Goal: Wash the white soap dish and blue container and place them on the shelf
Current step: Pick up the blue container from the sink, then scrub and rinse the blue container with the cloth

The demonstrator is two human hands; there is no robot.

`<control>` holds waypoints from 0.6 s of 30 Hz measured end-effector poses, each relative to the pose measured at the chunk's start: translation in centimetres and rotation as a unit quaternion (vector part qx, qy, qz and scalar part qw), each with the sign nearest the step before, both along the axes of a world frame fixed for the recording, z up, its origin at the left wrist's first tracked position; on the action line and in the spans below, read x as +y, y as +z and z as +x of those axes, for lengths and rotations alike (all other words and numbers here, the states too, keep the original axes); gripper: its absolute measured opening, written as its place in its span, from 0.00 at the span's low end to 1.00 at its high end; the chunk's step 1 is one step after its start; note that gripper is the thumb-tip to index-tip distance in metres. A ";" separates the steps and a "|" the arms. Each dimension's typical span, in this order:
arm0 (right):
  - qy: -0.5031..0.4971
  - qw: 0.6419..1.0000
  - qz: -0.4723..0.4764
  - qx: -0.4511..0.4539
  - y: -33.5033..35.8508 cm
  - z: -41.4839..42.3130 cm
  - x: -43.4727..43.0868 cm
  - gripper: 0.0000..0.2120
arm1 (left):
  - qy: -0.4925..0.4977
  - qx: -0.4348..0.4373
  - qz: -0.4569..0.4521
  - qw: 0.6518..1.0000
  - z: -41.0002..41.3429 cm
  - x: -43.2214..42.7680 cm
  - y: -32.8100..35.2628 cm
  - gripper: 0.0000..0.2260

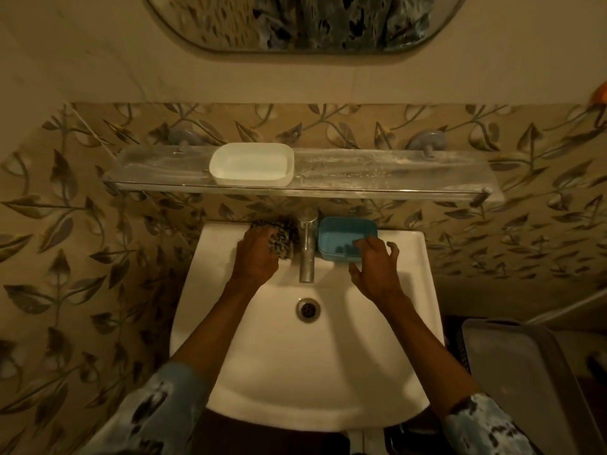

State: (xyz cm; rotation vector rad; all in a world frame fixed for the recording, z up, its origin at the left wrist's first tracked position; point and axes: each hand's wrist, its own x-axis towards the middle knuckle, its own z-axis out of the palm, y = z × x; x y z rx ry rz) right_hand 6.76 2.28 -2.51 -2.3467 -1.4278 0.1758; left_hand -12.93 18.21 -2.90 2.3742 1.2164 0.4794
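White rectangular plastic soap dish [252, 163] sits on the clear glass wall shelf [377, 179], left of centre; whether it is already washed cannot be told. Blue rectangular plastic container [345, 237] stands open side up on the back ledge of the white ceramic washbasin [423, 290], just right of the chrome pillar tap [308, 244]. Left hand [256, 257] lies on the mottled black-and-white scrub pad [283, 242] left of the tap, fingers curled over it in a hold. Right hand [374, 267] is spread wide, holding nothing, fingertips at the container's near rim; actual contact is unclear. No water visible from the spout. Step in hand, by my reading: taking up the container for scrubbing. Advice: pinch the near wall with thumb outside and fingers inside, then lift rather than drag, since the ledge is narrow and the shelf hangs close above. Bring it low over the bowl, above the drain [308, 309], before the pad meets it. Wet plastic is likely slippery, so grip firmly.
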 end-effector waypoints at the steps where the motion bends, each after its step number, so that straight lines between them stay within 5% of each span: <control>1: 0.002 1.000 -0.006 0.002 -0.1 0.1 0.1 0.25 | -0.001 0.056 -0.003 0.998 0.9 0.3 -0.5 0.26; 7: 0.023 0.998 -0.054 -0.006 -1.1 0.4 0.0 0.22 | -0.023 0.222 0.044 0.974 2.8 2.2 -2.5 0.43; 18: 0.045 0.997 -0.069 -0.003 -0.9 0.0 -1.8 0.17 | 0.044 0.320 0.052 0.945 3.0 0.0 -2.2 0.26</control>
